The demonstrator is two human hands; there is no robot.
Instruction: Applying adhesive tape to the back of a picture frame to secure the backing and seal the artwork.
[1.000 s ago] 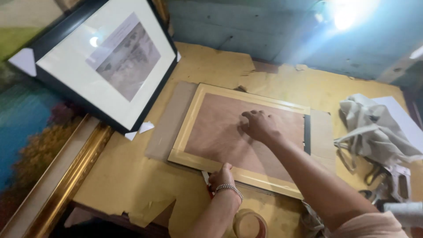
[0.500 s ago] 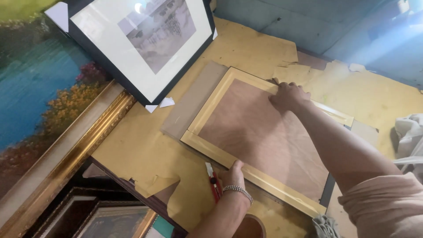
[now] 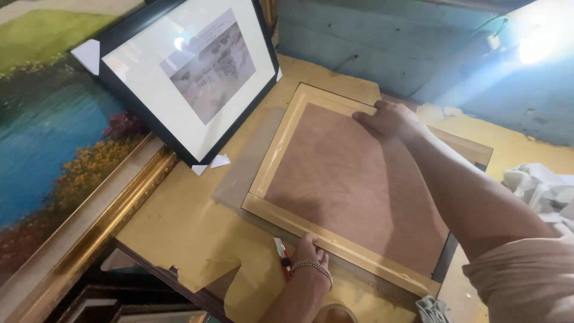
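— What's happening at the near edge?

— The left hand (image 3: 308,263), a beaded bracelet on the wrist, presses flat on the lower rail of a pale wooden picture frame with a brown backing board (image 3: 353,191), lying face down on the yellow paper-covered tabletop (image 3: 185,233). The grip is loose, fingers spread, closed on nothing. A red-handled utility knife (image 3: 281,256) lies just beside it.

— And farther on?

— The right hand (image 3: 388,119) rests on the frame's far top edge, fingers curled over the rail, steadying it. It looks like squaring the backing; the next move calls for even pressure. Beyond, a black-framed matted print (image 3: 185,72) leans upright.
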